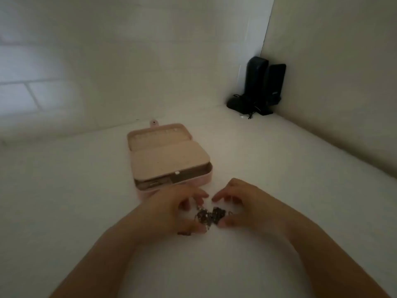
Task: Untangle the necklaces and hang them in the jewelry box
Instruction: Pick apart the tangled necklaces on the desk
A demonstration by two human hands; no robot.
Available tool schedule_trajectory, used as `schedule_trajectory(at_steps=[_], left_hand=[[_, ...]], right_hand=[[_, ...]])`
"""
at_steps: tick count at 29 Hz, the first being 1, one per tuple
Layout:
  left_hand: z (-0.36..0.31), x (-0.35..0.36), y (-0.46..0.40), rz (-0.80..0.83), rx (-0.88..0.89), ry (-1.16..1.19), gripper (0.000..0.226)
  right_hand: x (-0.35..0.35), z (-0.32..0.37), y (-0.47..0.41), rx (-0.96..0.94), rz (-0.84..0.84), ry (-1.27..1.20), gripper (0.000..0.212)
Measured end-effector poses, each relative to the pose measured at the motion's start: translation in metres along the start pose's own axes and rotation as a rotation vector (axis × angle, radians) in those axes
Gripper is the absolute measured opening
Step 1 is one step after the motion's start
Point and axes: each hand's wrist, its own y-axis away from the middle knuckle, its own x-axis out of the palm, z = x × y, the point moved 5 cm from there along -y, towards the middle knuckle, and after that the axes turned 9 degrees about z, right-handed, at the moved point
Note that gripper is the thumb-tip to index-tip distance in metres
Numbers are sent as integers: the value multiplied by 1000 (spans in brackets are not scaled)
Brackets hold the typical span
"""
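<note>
On the white counter (279, 190) before the open jewelry box (169, 158), both hands, left hand (178, 208) and right hand (240, 203), pinch the tangled necklaces (209, 216), untangling underway; next, I judge, gently separating one chain.

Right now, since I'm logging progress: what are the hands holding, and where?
Both hands, left and right, pinch the tangled necklaces, one at each side of the clump.

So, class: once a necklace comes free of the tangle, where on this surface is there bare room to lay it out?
Bare white tabletop lies left of the jewelry box, and more between the box and the black speakers. It is crowded in front of the box, where the left hand and right hand work the tangled necklaces.
</note>
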Motion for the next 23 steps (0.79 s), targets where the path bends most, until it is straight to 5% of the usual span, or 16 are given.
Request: schedule_trajectory(at_steps=[6,14,20,23], left_hand=[[-1,6,1,-67,85,-110,19],[3,-2,9,-147,31,301,14],[-3,11,4,-43,96,377,30],[-8,11,3,-119,61,224,9]], right_hand=[[2,2,3,-56,-99,-82,2],[-3,0,7,-122,-94,-834,15],[6,6,3,-115,-91,-954,10],[1,6,4,-136,-141,-957,18]])
